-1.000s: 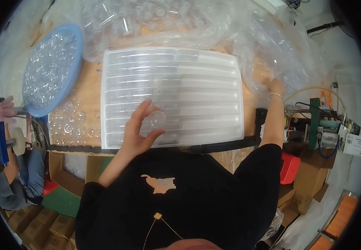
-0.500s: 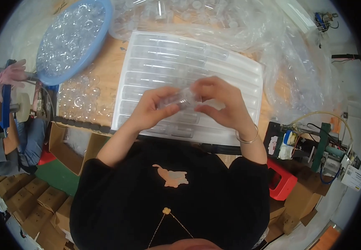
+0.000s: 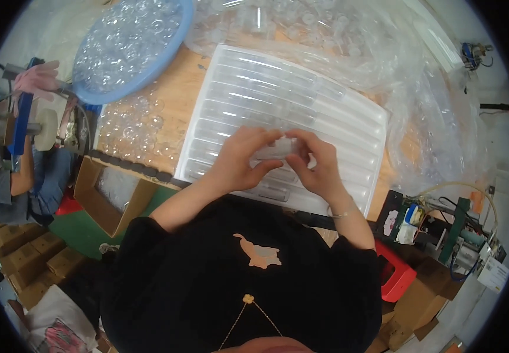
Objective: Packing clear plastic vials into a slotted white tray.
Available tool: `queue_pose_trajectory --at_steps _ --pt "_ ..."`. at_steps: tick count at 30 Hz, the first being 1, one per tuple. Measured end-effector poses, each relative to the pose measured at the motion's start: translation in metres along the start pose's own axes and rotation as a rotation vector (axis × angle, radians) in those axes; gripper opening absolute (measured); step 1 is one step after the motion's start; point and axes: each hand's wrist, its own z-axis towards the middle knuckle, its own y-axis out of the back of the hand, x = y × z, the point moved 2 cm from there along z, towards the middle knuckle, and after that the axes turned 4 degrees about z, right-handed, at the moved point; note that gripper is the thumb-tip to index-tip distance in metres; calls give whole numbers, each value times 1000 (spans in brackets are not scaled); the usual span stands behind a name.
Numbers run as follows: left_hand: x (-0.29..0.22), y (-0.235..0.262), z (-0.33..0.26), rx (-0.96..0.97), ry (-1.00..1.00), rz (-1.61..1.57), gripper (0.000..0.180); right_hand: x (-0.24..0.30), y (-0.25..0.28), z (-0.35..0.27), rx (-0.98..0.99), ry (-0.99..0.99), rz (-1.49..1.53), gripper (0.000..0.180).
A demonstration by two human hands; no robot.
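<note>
A small clear plastic cylinder is held between my two hands above a white grooved tray. My left hand wraps its fingers and thumb round the cylinder's left part. At the other end my right hand, a bracelet on its wrist, pinches with thumb and fingertips; a clear part shows there, but its shape is hard to make out. Rows of clear plastic cylinders lie in the tray's grooves, mostly on the left and middle. Other cylinders lie in the nearest grooves, partly hidden by my hands.
A blue basin full of clear round pieces stands at the far left; more round pieces lie below it. Clear bags of plastic parts cover the back. An open carton sits lower left. A co-worker's arm shows at left.
My right fingers have closed in on the cylinder's end, and my hands are nearer each other. The whole view has shifted, and another person's printed shirt now shows at lower left.
</note>
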Motion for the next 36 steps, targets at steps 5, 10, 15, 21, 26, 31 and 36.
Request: queue_pose_trajectory --at_steps 5,10,15,21,26,31,36 --pt "19 22 -8 -203 -12 361 44 -36 21 -8 -330 -35 -49 27" --pt "76 96 -53 -389 145 951 28 -125 142 -13 -713 -319 -287 33" --pt "101 95 -76 -318 288 1057 19 -171 149 0 -601 -472 -302 42" --pt "112 87 -82 -449 308 955 22 -156 148 23 -367 -335 -658 44" --pt "104 93 -88 -507 336 1121 22 -57 125 84 -638 -195 -778 27" --pt "112 94 -88 -505 281 990 15 -137 102 178 -307 261 -728 15" --pt "106 93 -86 -570 285 860 13 -162 79 217 141 83 -888 27"
